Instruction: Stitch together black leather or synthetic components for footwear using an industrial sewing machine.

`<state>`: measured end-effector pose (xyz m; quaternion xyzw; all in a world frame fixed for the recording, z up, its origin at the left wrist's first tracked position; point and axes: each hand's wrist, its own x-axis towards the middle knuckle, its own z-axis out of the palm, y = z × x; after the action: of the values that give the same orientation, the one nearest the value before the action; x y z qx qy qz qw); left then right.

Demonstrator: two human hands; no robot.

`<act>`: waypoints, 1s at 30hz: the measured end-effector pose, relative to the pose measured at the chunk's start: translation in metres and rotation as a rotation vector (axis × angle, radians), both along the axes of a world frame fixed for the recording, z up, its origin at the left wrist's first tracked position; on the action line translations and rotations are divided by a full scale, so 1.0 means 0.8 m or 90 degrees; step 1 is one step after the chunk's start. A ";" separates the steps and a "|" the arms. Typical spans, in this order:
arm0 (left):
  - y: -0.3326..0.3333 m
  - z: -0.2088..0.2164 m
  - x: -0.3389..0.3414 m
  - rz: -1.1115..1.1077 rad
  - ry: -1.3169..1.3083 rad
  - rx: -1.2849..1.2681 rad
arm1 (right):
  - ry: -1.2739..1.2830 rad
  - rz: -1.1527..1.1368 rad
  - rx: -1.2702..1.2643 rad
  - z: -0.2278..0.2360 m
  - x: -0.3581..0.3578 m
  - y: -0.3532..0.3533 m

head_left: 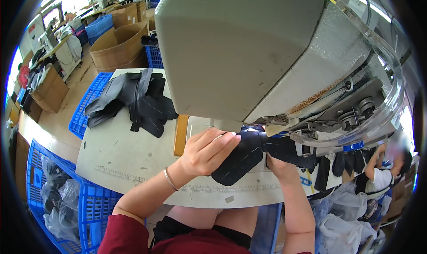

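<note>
A flat black leather-like piece [238, 167] with rounded ends and small pale dashes lies under the head of a sewing machine [235, 49]. My left hand [207, 152] is on the left side of the piece, its fingers drawn together at the upper edge near the lit needle area; the thumb is hidden. At the piece's lower right edge, my right hand [282, 166] grips it, with the fingertips partly hidden underneath. The machine head covers the needle and the far part of the piece.
More black pieces [133, 96] lie heaped on the white table [120, 151] at left. Blue crates [95, 205] stand beside it, and a cardboard box [120, 44] behind. Black strips [323, 174] and blue-handled snips [305, 180] are at right. Another person [382, 171] sits farther right.
</note>
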<state>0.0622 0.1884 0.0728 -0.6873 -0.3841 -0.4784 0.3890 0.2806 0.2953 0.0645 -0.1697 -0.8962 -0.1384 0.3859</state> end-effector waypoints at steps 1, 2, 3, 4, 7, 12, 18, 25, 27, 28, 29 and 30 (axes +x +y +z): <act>-0.001 0.000 0.002 0.015 0.003 0.000 | 0.003 -0.010 -0.053 -0.004 0.002 0.004; -0.002 0.000 0.003 0.014 0.004 0.000 | 0.024 0.003 -0.095 -0.007 0.004 0.007; -0.002 0.001 0.005 0.026 0.001 -0.003 | 0.010 -0.021 -0.107 -0.010 0.005 0.009; -0.003 0.001 0.006 0.038 -0.002 -0.008 | -0.004 -0.011 -0.083 -0.012 0.007 0.011; -0.002 0.001 0.008 0.045 -0.003 -0.014 | -0.023 0.001 -0.120 -0.011 0.008 0.012; -0.010 0.001 0.013 0.042 -0.039 -0.068 | -0.027 0.120 -0.175 0.001 0.003 0.016; -0.013 0.004 0.017 0.049 -0.082 -0.121 | -0.028 0.126 -0.165 -0.003 0.000 0.026; -0.010 0.003 0.019 0.054 -0.098 -0.130 | 0.024 0.132 -0.236 -0.014 -0.004 0.033; -0.008 0.004 0.019 0.047 -0.103 -0.122 | -0.018 0.053 -0.179 -0.021 -0.006 0.031; -0.007 0.004 0.019 0.041 -0.104 -0.110 | -0.061 -0.026 -0.121 -0.024 -0.006 0.031; -0.007 0.005 0.019 0.040 -0.104 -0.109 | -0.060 -0.027 -0.121 -0.025 -0.003 0.035; -0.006 0.006 0.020 0.041 -0.107 -0.106 | -0.046 0.041 -0.154 -0.026 0.000 0.039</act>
<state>0.0779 0.1833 0.0779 -0.6622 -0.4757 -0.4877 0.3120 0.2804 0.3266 0.0437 -0.1808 -0.9246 -0.0228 0.3345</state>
